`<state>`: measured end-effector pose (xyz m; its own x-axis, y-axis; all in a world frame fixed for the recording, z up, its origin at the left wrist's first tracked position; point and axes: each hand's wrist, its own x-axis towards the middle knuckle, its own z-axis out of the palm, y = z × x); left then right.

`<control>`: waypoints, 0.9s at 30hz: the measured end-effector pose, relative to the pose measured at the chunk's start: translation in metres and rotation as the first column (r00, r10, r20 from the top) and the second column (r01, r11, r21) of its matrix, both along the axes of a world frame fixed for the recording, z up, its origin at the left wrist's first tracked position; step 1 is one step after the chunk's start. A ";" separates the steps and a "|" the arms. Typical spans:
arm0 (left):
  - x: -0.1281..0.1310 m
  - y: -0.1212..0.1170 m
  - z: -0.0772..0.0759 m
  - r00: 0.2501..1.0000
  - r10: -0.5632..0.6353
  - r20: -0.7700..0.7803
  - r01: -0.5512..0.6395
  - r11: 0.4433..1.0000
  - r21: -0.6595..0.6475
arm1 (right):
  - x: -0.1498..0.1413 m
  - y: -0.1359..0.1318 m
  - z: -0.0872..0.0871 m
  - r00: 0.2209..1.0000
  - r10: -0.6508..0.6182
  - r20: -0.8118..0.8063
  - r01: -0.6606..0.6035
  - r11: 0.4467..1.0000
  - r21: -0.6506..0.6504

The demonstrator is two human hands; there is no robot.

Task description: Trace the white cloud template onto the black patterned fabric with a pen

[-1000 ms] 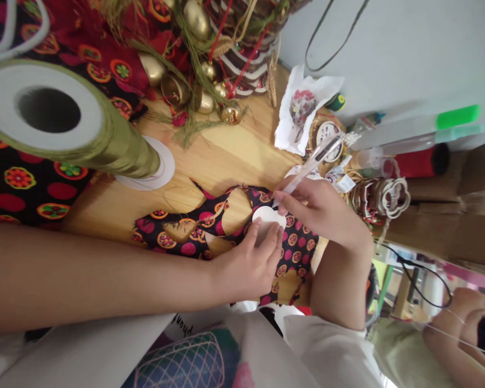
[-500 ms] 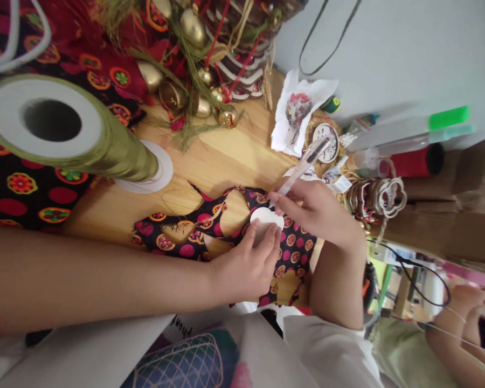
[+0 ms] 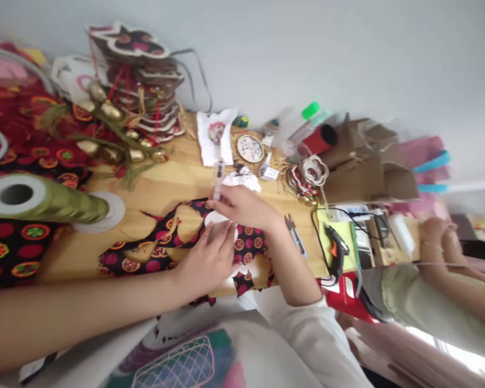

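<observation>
Black fabric (image 3: 250, 243) with a red and orange fruit print lies on the wooden table, with several holes cut through it. A white round template (image 3: 214, 217) rests on the fabric. The fingers of my left hand (image 3: 210, 253) lie flat on the template and press it down, partly hiding it. My right hand (image 3: 244, 207) grips a clear pen (image 3: 217, 186) between thumb and fingers. The pen's lower end is at the template's far edge, where my fingers hide its tip.
A green ribbon spool (image 3: 68, 205) stands at left. Golden bells (image 3: 112, 112) and stacked ornaments (image 3: 157, 102) are behind it. Scissors (image 3: 295, 235), a glue gun (image 3: 336, 250) and a cardboard box (image 3: 364, 175) are at right. Another person's arm (image 3: 456, 275) shows at far right.
The view has swung up and to the right, so scissors and the glue gun now show. My right hand has turned over the template with the pen more upright; my left stays on it.
</observation>
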<state>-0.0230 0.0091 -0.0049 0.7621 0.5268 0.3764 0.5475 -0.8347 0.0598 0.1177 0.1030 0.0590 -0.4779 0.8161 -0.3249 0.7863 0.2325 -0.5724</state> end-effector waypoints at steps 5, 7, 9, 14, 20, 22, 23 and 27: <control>0.001 0.003 0.001 0.998 -0.031 0.054 0.024 0.992 0.127 | -0.008 -0.012 -0.008 0.979 -0.199 0.036 0.195 0.977 0.088; 0.000 0.004 0.000 0.997 -0.044 0.057 0.034 0.985 0.169 | -0.009 -0.013 -0.010 0.975 -0.215 0.046 0.209 0.971 0.111; -0.001 0.006 0.000 0.998 -0.048 0.052 0.039 0.984 0.172 | -0.008 -0.013 -0.012 0.976 -0.218 0.025 0.212 0.968 0.131; -0.002 0.009 0.001 0.998 -0.064 0.013 0.062 0.988 0.141 | -0.001 -0.013 -0.017 0.967 -0.242 -0.075 0.251 0.956 0.152; 0.006 0.011 0.006 1.000 -0.024 0.001 0.023 0.963 0.270 | 0.001 -0.017 -0.024 0.959 -0.260 -0.114 0.279 0.939 0.200; 0.009 0.012 0.007 1.000 -0.021 0.009 0.017 0.957 0.289 | 0.000 -0.018 -0.024 0.958 -0.263 -0.116 0.283 0.933 0.221; 0.010 0.012 0.007 1.000 -0.015 0.010 0.012 0.957 0.290 | 0.000 -0.018 -0.024 0.956 -0.266 -0.120 0.288 0.930 0.230; 0.013 0.005 0.002 0.998 0.055 -0.025 -0.046 0.965 0.260 | 0.000 -0.018 -0.024 0.947 -0.275 -0.167 0.310 0.918 0.247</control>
